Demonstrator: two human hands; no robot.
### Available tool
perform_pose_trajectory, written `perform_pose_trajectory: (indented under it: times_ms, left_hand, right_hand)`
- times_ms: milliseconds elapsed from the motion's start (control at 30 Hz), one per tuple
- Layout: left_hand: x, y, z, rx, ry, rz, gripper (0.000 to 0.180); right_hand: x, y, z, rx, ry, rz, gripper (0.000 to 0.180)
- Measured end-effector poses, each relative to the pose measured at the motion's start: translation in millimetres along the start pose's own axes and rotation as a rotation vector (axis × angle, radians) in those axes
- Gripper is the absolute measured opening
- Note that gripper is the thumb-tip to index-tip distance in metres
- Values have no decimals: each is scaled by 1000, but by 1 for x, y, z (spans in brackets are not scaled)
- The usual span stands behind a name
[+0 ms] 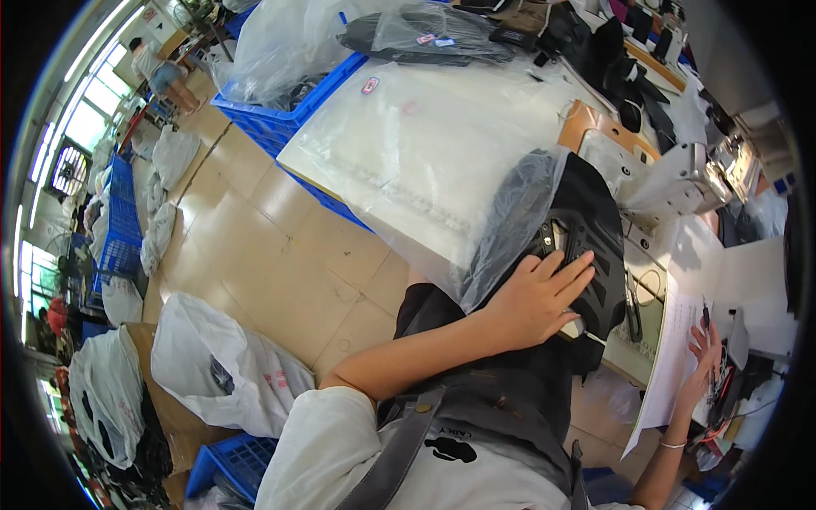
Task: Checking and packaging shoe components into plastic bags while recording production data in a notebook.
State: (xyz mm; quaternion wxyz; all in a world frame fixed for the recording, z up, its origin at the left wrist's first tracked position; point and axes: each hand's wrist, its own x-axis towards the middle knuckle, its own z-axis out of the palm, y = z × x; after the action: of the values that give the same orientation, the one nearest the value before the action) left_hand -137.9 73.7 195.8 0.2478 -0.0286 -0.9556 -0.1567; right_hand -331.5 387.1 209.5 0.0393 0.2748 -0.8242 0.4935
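My left hand (535, 302) lies with its fingers spread on a black moulded panel (595, 229), which has raised ribs and rests over my lap at the sewing table's edge. Clear plastic film (518, 212) covers the panel's left side. At the right, beside an upright sheet of white paper (671, 348) with faint writing, is my right hand (701, 353). A dark pen (705, 316) sticks up between its fingertips, and the fingers look closed around it. Small tools partly hide that hand's outer side.
A white sewing machine (671, 183) stands beyond the panel, with black tweezers or snips (632, 306) near its base. Ahead is a plastic-covered white board (408, 144) across a blue crate (263, 123). White bags (221, 353) stand on the left; a person (161, 76) is far off.
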Motion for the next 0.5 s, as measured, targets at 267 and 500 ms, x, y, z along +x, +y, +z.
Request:
perform_pose_trajectory:
  times_ms: [267,500]
  left_hand:
    - [-9,-4,-1,-18,23,-26,59]
    - [-4,1,5,-30,80,30,57]
  right_hand:
    - [18,4,33,-101,117,-86,28]
    - [3,-40,61,-448,-238,-362,28]
